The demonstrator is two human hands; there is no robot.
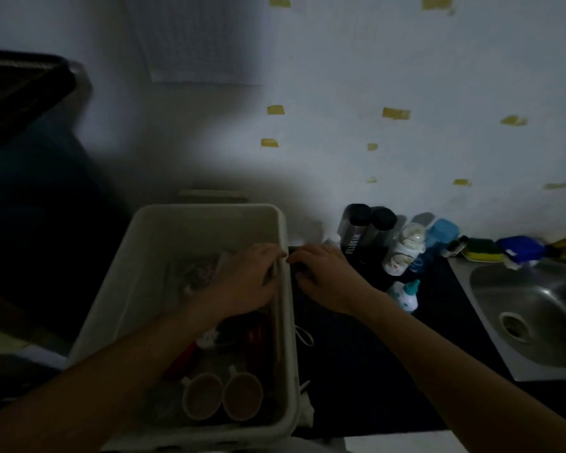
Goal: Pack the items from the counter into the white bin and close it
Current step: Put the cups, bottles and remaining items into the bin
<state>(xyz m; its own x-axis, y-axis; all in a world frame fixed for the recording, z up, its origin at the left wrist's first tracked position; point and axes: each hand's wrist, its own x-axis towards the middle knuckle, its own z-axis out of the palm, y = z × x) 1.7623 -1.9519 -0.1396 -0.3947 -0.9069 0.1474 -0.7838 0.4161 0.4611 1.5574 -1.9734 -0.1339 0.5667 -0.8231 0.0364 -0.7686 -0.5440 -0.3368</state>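
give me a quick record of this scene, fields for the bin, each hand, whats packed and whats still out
bin: white bin, open, no lid in view
packed: two small cups, a red item; the rest is too dark to tell
left hand: inside the bin at its right rim, grip unclear
right hand: just outside that rim, over the dark counter, grip unclear
still out: two dark bottles, baby bottle, teal-capped bottle, sponge
right edge: sink
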